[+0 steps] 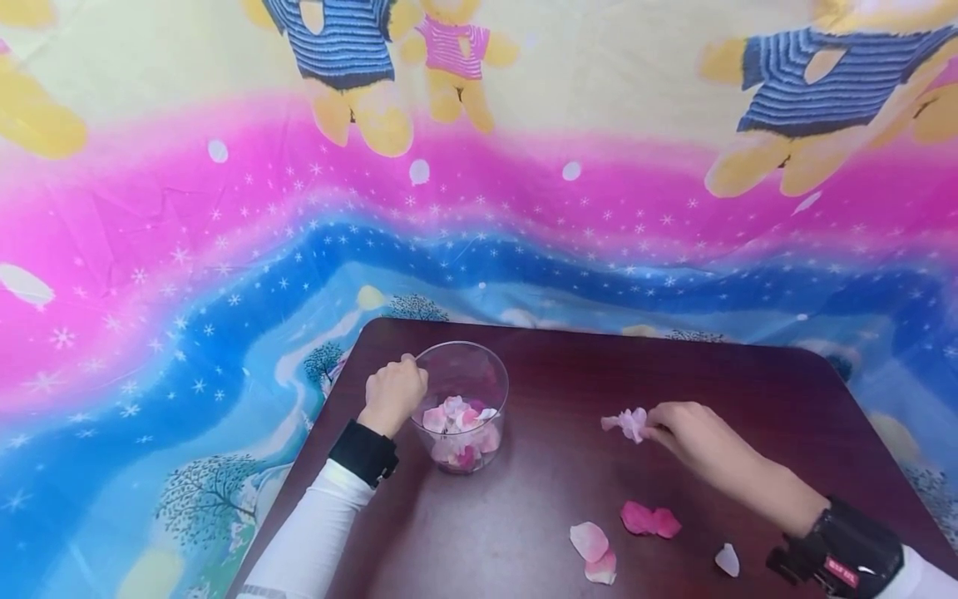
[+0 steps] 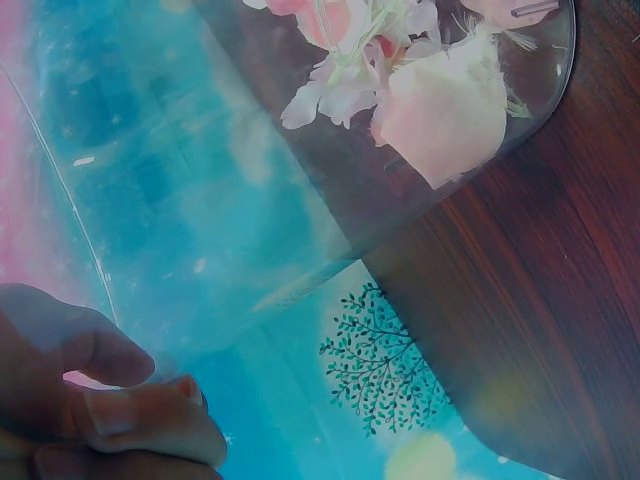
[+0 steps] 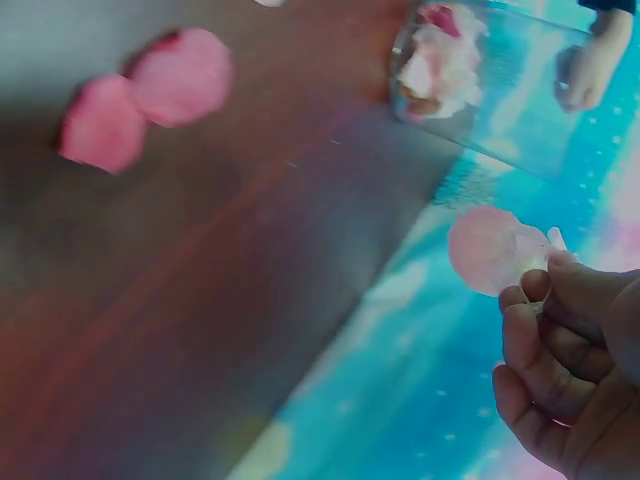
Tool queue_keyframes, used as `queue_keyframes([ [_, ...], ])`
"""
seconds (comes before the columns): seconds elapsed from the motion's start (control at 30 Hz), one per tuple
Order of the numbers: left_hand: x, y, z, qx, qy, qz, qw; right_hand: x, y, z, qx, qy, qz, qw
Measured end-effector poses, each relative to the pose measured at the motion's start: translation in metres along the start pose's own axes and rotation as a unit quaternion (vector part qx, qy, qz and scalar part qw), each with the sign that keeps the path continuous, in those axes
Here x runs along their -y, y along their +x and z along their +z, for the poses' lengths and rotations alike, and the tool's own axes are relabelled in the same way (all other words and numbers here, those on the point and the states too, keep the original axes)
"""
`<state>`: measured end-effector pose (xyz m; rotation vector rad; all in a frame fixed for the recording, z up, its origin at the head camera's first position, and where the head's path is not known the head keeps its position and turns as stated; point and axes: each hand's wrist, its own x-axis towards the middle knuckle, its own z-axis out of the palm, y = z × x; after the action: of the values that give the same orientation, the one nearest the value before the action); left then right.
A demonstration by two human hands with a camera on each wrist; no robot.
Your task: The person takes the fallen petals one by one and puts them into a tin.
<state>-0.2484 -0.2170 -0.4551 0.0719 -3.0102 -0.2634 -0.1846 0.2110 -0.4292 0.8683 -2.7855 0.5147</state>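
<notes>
On the left part of the table stands a clear container (image 1: 500, 374), round-rimmed and partly filled with pink and white flower petals (image 1: 456, 416). My left hand (image 1: 397, 389) pinches its rim on the left side, fingers curled, as the left wrist view also shows at the wall's edge. Out over the table on the right, my right hand (image 1: 692, 428) pinches a small bunch of pale pink petals (image 1: 632, 424) between thumb and fingertips. One rounded petal (image 3: 484, 250) of that bunch sticks out past the fingers in the right wrist view.
Loose on the dark wooden table (image 1: 539, 482) lie deep pink petals (image 1: 649, 520), light pink petals (image 1: 590, 542) and a whitish petal (image 1: 727, 560), all nearer than the right hand. Behind the table hangs a colourful printed cloth (image 1: 524, 208) with bears and snowflakes.
</notes>
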Motion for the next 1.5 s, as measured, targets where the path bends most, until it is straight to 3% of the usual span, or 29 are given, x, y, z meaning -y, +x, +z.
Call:
queue_keyframes([
  [0.3, 0.000, -0.002, 0.002, -0.008, -0.004, 0.005, 1.0000, 0.019, 0.030, -0.025, -0.025, -0.023, -0.031, 0.999],
  [0.6, 0.002, -0.004, 0.002, -0.006, -0.007, 0.007, 0.9999, 0.041, 0.062, -0.034, -0.039, -0.034, -0.066, 0.996],
  [1.03, 0.002, -0.005, 0.002, -0.009, -0.003, 0.002, 1.0000, 0.078, 0.113, -0.011, -0.060, -0.023, -0.125, 0.990],
  [1.5, -0.001, -0.002, -0.001, -0.004, 0.000, -0.007, 1.0000, 0.118, 0.158, 0.023, -0.034, 0.008, -0.144, 0.989],
])
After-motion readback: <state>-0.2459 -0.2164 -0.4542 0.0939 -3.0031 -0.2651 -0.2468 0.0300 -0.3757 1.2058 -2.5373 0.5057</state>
